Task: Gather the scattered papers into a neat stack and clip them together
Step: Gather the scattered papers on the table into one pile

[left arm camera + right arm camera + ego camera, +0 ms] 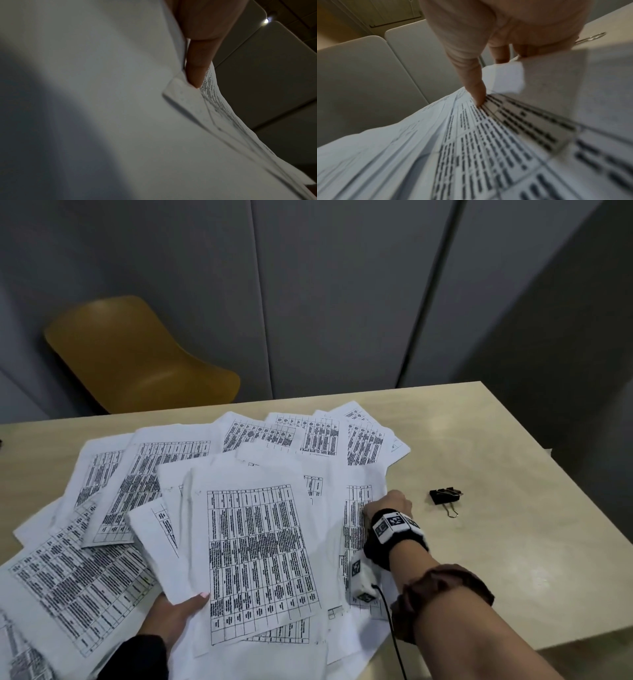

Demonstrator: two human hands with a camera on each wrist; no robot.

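Several white sheets printed with black tables lie fanned over the table [496,460]. My left hand [178,616] grips the near edge of a small bundle of papers [260,542], thumb on top; in the left wrist view the thumb [199,60] presses on the bundle [120,94]. My right hand [388,503] sits at the right edge of the spread. In the right wrist view its thumb [471,75] presses on a printed sheet [488,142] while the fingers curl under a lifted corner. A black binder clip [444,496] lies on the table just right of that hand, and its wire handle [592,37] shows there too.
More loose sheets [154,467] spread to the far left and back of the table. A yellow chair [137,357] stands behind the table's far edge, against grey wall panels. The table's right edge runs close past the clip.
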